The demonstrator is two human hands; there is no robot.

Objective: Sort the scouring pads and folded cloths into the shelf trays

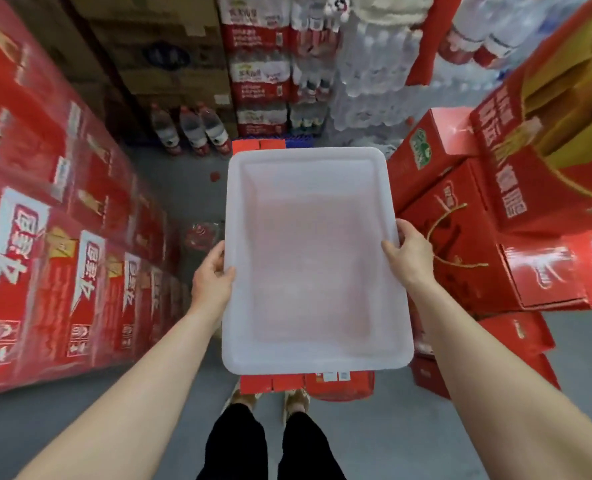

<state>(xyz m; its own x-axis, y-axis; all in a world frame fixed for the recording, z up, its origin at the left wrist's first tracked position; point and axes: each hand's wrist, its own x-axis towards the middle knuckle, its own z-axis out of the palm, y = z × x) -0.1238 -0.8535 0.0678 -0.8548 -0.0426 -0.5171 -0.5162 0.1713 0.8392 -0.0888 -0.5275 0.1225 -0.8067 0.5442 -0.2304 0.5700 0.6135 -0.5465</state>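
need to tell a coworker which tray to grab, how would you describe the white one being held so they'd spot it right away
Look down the aisle between the stacked red cartons on both sides. In the middle, over the grey floor, the left hand and right hand grip the long sides of the tray. It is the only pale, translucent white thing among red boxes: rectangular, shallow, rounded corners, nothing inside.

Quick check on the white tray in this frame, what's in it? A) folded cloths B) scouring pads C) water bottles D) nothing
D: the white tray shows only its bare floor, with no pads or cloths inside, while the left hand and right hand grip its two long sides and hold it over the aisle.
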